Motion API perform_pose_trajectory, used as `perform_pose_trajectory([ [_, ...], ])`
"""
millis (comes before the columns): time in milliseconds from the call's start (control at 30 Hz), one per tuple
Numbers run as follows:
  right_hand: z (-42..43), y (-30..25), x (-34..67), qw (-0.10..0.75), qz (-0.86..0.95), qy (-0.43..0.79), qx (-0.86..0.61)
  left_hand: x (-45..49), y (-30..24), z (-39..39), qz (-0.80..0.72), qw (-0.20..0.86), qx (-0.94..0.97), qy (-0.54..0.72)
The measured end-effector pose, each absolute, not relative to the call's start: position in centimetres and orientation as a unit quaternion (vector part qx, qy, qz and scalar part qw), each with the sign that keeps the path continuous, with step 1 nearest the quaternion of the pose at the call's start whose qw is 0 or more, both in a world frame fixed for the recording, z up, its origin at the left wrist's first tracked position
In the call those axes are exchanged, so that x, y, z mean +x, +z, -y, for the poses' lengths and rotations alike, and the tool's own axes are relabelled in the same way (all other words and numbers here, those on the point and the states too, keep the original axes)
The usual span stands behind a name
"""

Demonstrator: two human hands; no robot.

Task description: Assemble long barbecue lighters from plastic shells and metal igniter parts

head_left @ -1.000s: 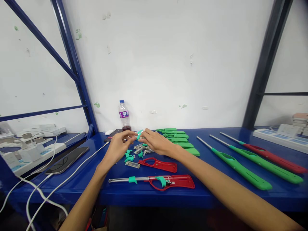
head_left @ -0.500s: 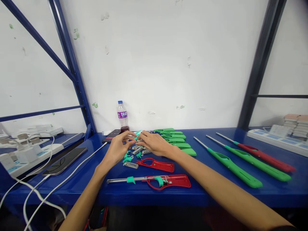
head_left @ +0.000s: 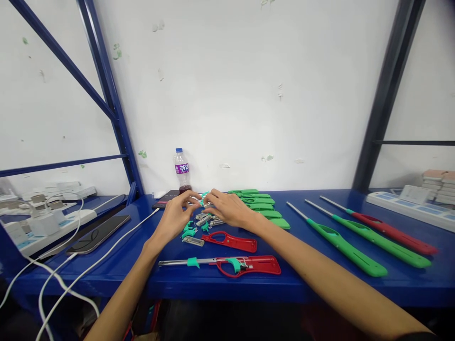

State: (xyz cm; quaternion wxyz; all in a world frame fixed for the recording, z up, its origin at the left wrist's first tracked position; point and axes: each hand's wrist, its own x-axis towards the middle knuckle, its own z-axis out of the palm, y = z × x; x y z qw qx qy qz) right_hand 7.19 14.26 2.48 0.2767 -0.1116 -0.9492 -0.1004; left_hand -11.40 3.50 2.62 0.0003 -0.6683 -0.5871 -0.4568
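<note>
My left hand [head_left: 177, 216] and my right hand [head_left: 230, 210] meet fingertip to fingertip above the blue shelf [head_left: 149, 279], pinching a small teal and metal part [head_left: 203, 201] between them. Under the hands lies a pile of small teal clips and silver metal pieces [head_left: 199, 224]. In front of them lie a red lighter shell half [head_left: 232, 241] and an open red lighter [head_left: 227, 264] with a metal tube and teal parts fitted in it.
A stack of green shells [head_left: 261, 206] lies right of the hands. Three finished long lighters [head_left: 341, 244] lie further right. A drink bottle [head_left: 182, 172] stands at the wall. A phone [head_left: 97, 235], white cables and power strips [head_left: 46, 222] are left.
The hands have stayed together over the pile, only fingers shifting slightly. The camera view moved a little.
</note>
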Motion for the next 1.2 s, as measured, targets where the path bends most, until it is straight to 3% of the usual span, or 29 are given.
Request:
perform_pose_trajectory([
  [1200,-14.6,2.1,7.2,0.318,0.939,-0.074,-0.105,-9.6,2.3,-3.5,0.556,-0.217,-0.576,-0.558],
])
